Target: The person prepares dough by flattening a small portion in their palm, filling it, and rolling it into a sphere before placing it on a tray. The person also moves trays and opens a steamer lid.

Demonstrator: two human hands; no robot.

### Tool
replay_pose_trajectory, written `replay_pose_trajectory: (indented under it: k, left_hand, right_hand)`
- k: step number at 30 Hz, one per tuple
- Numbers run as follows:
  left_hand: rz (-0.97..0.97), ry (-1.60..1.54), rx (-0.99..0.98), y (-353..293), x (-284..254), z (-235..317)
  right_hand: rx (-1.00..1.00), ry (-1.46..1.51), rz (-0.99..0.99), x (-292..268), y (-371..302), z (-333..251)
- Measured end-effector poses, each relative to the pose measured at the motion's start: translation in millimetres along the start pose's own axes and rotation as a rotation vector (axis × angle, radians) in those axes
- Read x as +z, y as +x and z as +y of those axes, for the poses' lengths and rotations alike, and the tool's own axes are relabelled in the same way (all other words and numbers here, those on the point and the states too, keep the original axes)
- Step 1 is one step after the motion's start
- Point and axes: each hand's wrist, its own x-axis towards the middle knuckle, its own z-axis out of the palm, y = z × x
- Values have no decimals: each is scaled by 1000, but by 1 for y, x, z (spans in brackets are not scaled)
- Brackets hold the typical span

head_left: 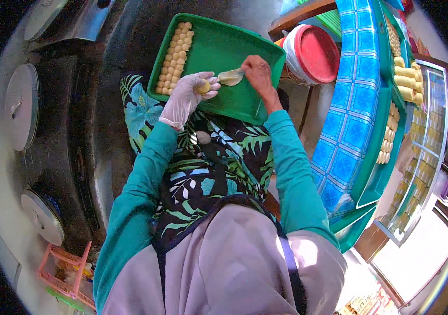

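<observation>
A green tray [234, 39] rests across my lap, with rows of small pale dough balls [174, 60] packed along its left side. My left hand [187, 97], in a thin whitish glove, is turned palm up over the tray's near edge. A yellowish dough ball [203, 86] lies in it, with the fingers partly curled around. My right hand [258, 73], bare, is above the right part of the tray. Its fingers pinch one end of a pale, translucent, flat piece [230, 77] that widens toward the left hand; its kind is unclear.
A red-lidded tub [316, 52] stands right of the tray. Beyond it runs a table with a blue tiled cloth [347, 110], bordered by green trays [381, 178] of dough pieces. At left are a dark stove-like unit [55, 115] and round metal lids [22, 107].
</observation>
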Motion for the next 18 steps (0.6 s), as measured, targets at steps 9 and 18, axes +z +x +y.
replay_pose_trajectory:
  k: [9,18]
  left_hand:
    - [138,38,-29,-7,4,-2]
    - [84,17,-9,-8,-7,-5]
  right_hand:
    - [-385,-190,-95,6,3,-25]
    - [-212,61,-31,7,11,-22]
